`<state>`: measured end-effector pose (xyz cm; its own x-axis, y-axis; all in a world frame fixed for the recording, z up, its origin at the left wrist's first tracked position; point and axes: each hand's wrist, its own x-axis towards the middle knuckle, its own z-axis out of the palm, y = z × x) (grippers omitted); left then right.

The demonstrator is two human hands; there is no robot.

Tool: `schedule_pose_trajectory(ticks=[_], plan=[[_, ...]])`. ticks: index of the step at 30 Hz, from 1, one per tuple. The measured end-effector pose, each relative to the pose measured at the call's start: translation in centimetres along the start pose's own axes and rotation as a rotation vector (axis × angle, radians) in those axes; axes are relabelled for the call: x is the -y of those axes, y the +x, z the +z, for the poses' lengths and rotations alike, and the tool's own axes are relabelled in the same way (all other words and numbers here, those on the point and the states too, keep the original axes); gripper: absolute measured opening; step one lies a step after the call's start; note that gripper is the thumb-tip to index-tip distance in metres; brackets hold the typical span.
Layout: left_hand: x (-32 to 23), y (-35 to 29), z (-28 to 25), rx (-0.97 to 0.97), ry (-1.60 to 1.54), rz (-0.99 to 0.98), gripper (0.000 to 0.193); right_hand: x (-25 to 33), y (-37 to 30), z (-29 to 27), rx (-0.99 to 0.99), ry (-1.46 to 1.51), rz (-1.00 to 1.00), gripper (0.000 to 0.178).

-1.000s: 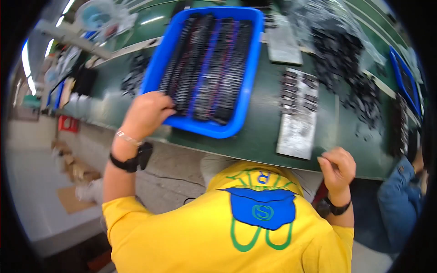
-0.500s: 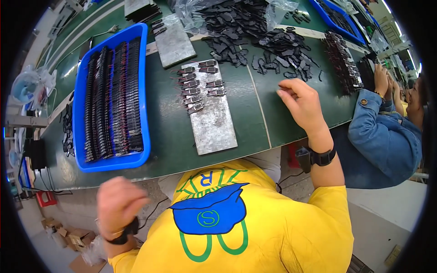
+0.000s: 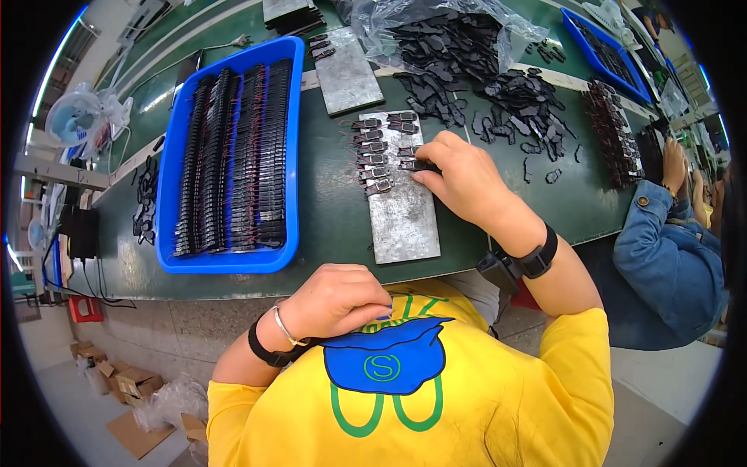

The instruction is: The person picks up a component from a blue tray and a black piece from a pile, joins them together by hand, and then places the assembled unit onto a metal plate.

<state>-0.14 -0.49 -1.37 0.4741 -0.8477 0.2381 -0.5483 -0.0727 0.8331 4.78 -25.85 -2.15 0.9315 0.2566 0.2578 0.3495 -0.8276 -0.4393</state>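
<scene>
A grey metal plate (image 3: 405, 226) lies on the green table before me. Two columns of small black rectangular components (image 3: 375, 159) with thin reddish wires line its upper part. At the right column's lower end, my right hand (image 3: 467, 175) pinches one of these components between thumb and fingers, at the plate's surface. My left hand (image 3: 334, 300) is in front of my chest, just off the table's near edge. Its fingers are curled and pressed together; I cannot make out whether anything is between them.
Left of the plate stands a blue tray (image 3: 291, 171) packed with rows of black components. Behind are a second metal plate (image 3: 348, 74) and a heap of flat black pieces (image 3: 451, 47) on clear plastic. At right, a co-worker's denim sleeve (image 3: 661, 241) rests near stacked wired parts (image 3: 611, 132).
My right hand has moved left onto the plate and closed on a component. My left hand has come rightward and up to my chest. The whole view has shifted slightly.
</scene>
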Motion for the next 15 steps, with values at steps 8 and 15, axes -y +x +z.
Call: schedule_pose_trajectory(ticks=[8, 15], plan=[[-0.5, 0.9, 0.0, -0.344, -0.339, -0.409, 0.008, 1.9, -1.2, -1.9, -0.017, 0.081, -0.118, 0.020], [-0.1, 2.9, 0.1, -0.525, -0.822, -0.559, 0.008, 6.4, -3.9, -2.3, -0.083, 0.212, -0.348, 0.030]])
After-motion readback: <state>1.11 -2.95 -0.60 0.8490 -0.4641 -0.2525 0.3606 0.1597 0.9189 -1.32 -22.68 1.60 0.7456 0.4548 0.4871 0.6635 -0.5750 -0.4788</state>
